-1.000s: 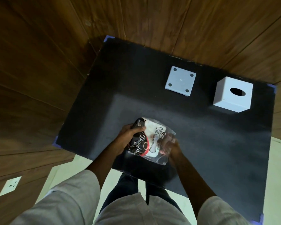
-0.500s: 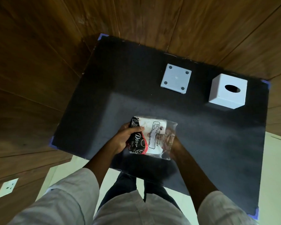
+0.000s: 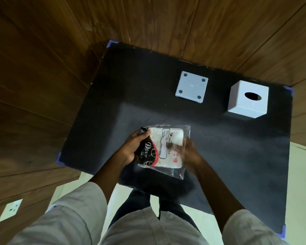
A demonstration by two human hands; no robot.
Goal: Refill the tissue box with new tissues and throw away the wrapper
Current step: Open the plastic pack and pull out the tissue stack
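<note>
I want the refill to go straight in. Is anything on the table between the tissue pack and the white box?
Nothing visible does. Both hands hold the tissue pack; bare black table separates it from the tissue box. The base plate lies left of that path.

Walls: dark wood panels [image 3: 42, 85], a white socket [image 3: 10, 210] low on the left.
Floor: pale tiles [image 3: 304, 191].
Table: black top [image 3: 237, 156], blue tape at the corners.

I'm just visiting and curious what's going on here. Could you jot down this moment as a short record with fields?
surface: black mat
held item: tissue pack, still in its clear wrapper
left hand: grips the pack's left side
right hand: holds its right edge
tissue box: white, far right, hole on top, apart from hands
box base: lies separately, left of the box
</note>
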